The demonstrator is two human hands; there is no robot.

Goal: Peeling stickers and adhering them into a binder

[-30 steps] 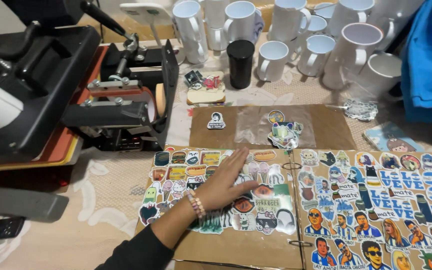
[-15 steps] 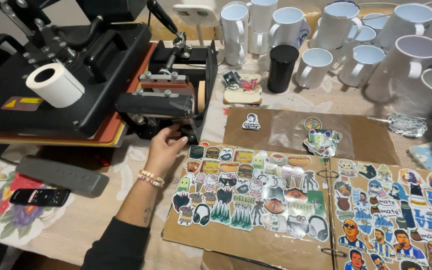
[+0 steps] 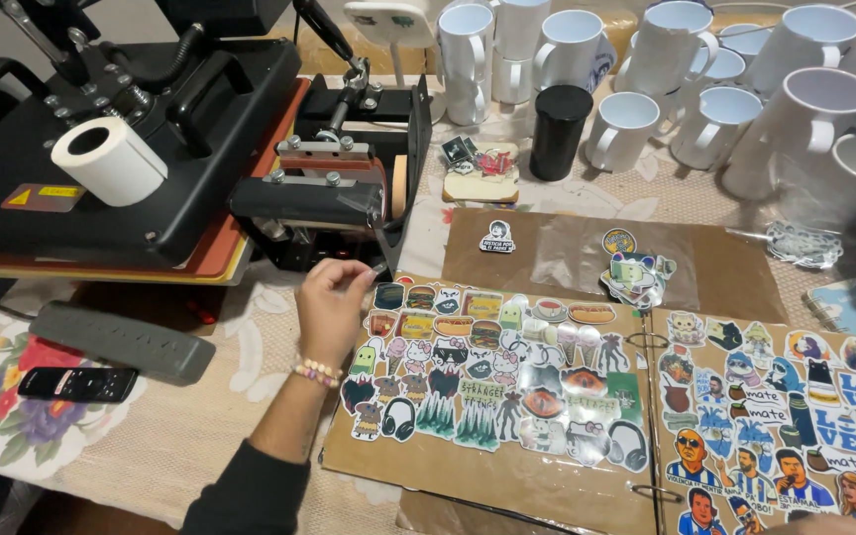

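- A black remote control (image 3: 78, 383) is seen lying on the flowered cloth of the counter (image 3: 71, 446), with a grey bar-shaped handle (image 3: 121, 342) just beside it
- A white roll of tape (image 3: 109, 160) is set on top of the black heat press (image 3: 141, 149)
- The left hand (image 3: 332, 302) is raised at the front edge of the mug press (image 3: 334, 188); its fingers (image 3: 359, 272) are pinched together on something small at the press, and what is grasped cannot be told
- A beaded bracelet (image 3: 317, 372) is worn on that wrist, above a dark sleeve (image 3: 245, 495)
- A brown binder page covered with stickers (image 3: 492, 381) lies just right of the hand, with a second sticker page (image 3: 785, 416) beside it
- White mugs (image 3: 626, 129) and a black cylinder (image 3: 559, 131) are grouped at the back
- The right hand is not in view
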